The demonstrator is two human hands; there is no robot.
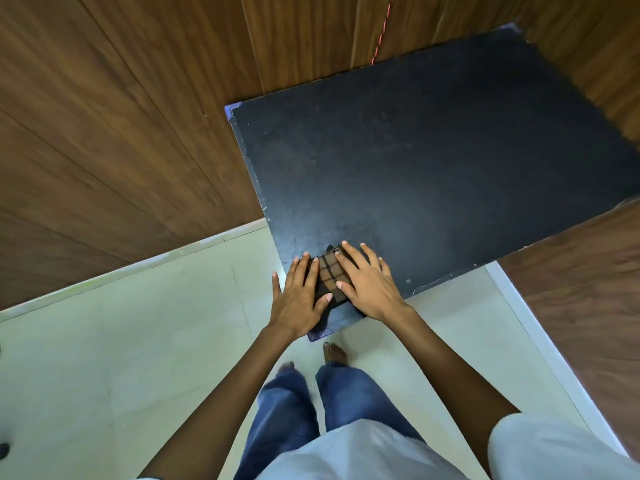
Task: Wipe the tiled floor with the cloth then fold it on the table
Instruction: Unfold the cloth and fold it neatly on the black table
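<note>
- The cloth (330,277), brown with dark check lines, lies as a small folded packet on the near corner of the black table (433,150), close to the table's left edge and near edge.
- Its visible strip is longer than it is wide. The long axis runs away from the person, roughly in line with the table's left edge.
- The left hand (299,296) lies flat on the cloth's left side, fingers straight and spread, with the thumb reaching across the near end. It presses on the cloth and does not grip it.
- The right hand (369,287) lies flat on the right side in the same way, fingers straight and pointing away, thumb on the fabric.
- The cloth sits between and partly under both palms, so neither hand is nearer. Any further fold would likely go along the long axis, near end over far end.
- Judging by the compact packet, the folding looks close to done.
- Below the table's near corner, a bare foot (335,353) stands on the pale tiled floor (138,341).
- Wood panelling (121,133) rises behind the table.
</note>
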